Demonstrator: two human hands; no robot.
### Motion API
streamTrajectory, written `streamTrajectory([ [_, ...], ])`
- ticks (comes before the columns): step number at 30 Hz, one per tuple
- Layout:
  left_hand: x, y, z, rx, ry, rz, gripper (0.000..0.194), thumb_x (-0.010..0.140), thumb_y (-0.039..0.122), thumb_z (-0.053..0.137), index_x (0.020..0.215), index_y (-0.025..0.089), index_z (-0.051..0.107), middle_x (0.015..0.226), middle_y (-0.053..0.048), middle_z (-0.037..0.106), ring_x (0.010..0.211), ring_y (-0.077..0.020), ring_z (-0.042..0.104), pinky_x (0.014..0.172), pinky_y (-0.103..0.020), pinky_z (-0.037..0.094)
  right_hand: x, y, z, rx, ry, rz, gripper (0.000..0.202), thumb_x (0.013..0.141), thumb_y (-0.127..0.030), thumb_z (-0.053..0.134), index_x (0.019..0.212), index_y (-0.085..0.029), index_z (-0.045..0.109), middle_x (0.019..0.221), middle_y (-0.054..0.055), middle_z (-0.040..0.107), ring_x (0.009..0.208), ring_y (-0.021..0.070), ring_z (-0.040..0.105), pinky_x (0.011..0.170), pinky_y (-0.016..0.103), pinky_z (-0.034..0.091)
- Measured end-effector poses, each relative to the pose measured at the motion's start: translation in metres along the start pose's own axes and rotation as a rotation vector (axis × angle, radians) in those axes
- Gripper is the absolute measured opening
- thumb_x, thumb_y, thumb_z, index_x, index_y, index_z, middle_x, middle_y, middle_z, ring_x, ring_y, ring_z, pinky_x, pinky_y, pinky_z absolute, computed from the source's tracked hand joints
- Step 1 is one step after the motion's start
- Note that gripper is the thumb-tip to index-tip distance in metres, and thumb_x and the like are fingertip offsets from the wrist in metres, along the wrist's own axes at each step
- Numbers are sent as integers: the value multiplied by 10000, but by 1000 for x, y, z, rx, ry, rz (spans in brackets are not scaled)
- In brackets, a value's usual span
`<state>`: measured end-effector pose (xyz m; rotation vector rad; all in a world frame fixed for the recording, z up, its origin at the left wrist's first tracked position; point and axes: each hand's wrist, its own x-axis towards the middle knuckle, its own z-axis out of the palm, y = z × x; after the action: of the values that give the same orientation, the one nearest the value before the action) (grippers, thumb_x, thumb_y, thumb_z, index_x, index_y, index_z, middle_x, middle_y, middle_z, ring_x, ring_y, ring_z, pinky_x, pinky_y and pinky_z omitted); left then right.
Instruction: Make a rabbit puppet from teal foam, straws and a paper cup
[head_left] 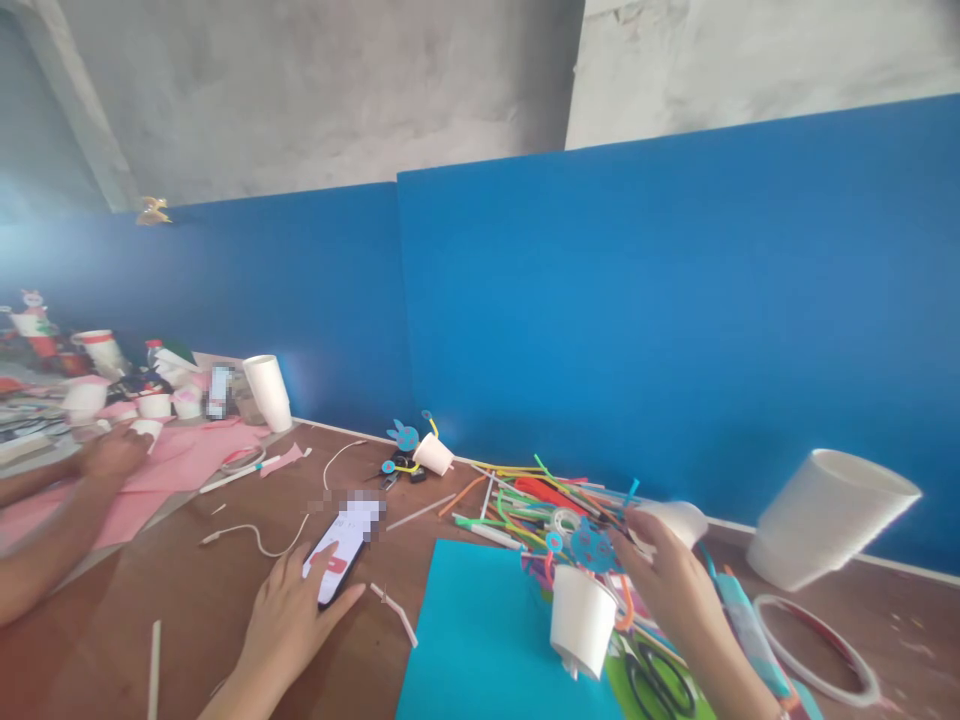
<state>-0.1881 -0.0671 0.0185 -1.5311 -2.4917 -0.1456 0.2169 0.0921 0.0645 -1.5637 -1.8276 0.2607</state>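
Observation:
My left hand rests over the lower end of a smartphone lying on the brown table, fingers stretched out and the index finger on its lit screen. My right hand has its fingers closed at the edge of a blue paper animal face. That face tops a white paper cup, tilted above a blue paper sheet, with a bit of straw below it. Behind my right fingers is another white cup, partly hidden.
Colourful straws lie heaped along the blue partition. Black scissors, a tape ring and stacked cups stand or lie at right. A second cup craft is at the back. Another person's hands work at left.

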Motion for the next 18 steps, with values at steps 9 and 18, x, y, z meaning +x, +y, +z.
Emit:
streamTrajectory([
  [9,10,7,-7,-30,33,80,560,788,554,504,1240,229,572,1287,-143,509,1217,-333,430,952,-427,382,-1,0,0,16,-15,35,410,791,-482,451,1041,-197,606,1042,123,679,999,300,625,768,395,498],
  [18,28,8,-7,-138,187,162,655,729,585,536,1179,113,601,1235,-219,533,1192,-414,434,940,-510,392,1,-10,-13,98,31,43,349,778,-444,499,993,-211,645,1026,120,697,979,319,636,747,395,513],
])
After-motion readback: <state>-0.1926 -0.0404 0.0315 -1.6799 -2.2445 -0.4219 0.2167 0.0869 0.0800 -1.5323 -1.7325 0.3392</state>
